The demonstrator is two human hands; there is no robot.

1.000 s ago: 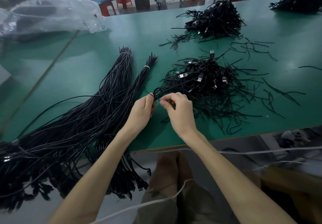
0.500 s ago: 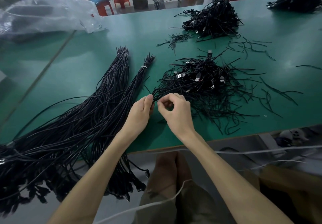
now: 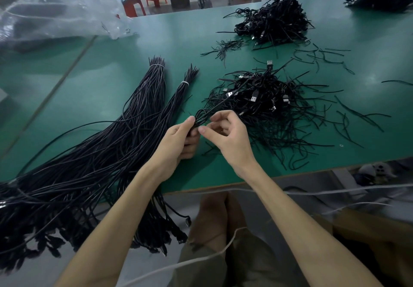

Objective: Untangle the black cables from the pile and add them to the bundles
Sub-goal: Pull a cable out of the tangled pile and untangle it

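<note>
At eight o'clock of the pile (image 3: 263,101), the left hand (image 3: 178,140) had its grip round a looped cable (image 3: 201,116), the right hand (image 3: 228,138) seemingly pinching it; a hard tug could have tightened the snarl.

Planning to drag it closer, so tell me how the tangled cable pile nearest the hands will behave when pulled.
Probably floppy: the pile is thin cables looped every way, so it should sag and stretch, not move as one. Likely to snag: the coiled cable in the left hand runs straight back into it, so pulling may drag neighbours.
</note>
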